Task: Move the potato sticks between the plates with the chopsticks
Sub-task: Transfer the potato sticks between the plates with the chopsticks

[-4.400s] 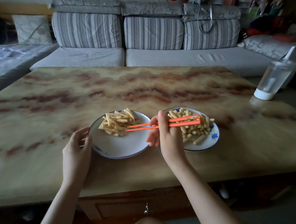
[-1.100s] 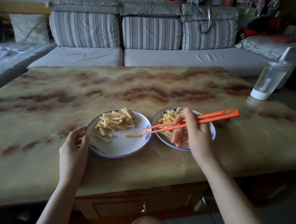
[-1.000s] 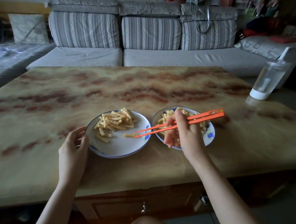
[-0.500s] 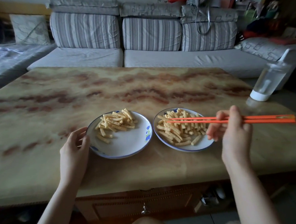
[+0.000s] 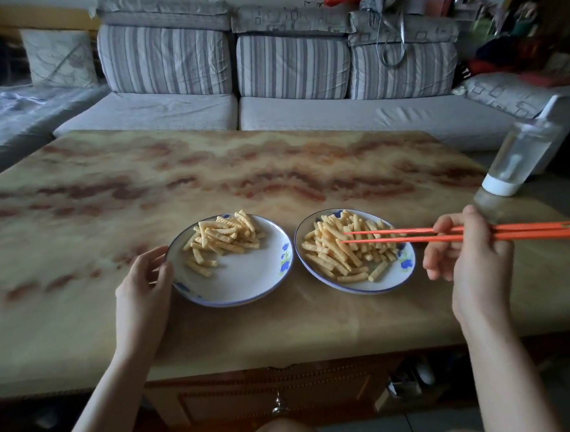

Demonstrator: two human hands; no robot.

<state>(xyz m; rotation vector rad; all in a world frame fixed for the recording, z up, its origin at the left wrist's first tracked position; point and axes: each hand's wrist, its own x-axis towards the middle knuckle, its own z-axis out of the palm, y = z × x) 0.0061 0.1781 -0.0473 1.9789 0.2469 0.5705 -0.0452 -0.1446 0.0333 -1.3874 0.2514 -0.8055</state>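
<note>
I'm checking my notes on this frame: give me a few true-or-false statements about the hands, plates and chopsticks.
The left hand touches the left plate at its rim. True.
The left plate is empty. False: potato sticks lie on it.
The right hand holds the orange chopsticks. True.
The chopstick tips are over the left plate. False: they are over the right plate.

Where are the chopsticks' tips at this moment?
In the head view, the chopsticks, gripped by the right hand, reach leftward with tips over the potato sticks on the right plate.
</note>
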